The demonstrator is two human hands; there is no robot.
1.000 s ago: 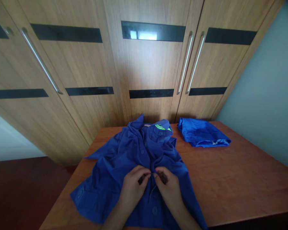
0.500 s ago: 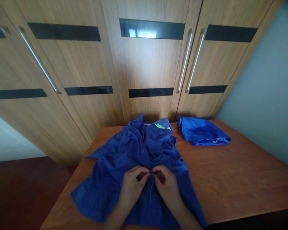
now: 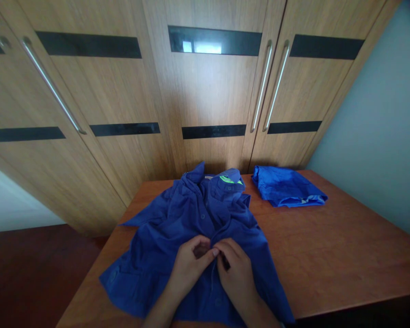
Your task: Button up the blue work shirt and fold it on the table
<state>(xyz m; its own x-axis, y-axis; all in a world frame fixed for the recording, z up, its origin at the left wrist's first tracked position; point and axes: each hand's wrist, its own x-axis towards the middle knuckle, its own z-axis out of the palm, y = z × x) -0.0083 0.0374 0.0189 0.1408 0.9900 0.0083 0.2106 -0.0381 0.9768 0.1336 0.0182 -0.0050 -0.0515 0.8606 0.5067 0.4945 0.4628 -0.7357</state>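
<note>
A blue button-up shirt [image 3: 164, 237] lies spread on the wooden table [image 3: 328, 255], collar toward the wardrobe, with a green label inside the collar. My left hand [image 3: 189, 266] and my right hand [image 3: 235, 273] meet at the middle of the shirt's front opening. Both pinch the fabric edges there, fingertips touching each other. A button on the shirt shows below my hands.
A folded blue garment [image 3: 287, 187] lies at the table's far right. A wooden wardrobe [image 3: 205, 91] with long metal handles stands right behind the table. A pale blue wall [image 3: 379, 136] is on the right, dark floor on the left.
My hands have stayed at the shirt's front and moved a little closer together, the fingertips now overlapping. The shirt and folded garment have not moved.
</note>
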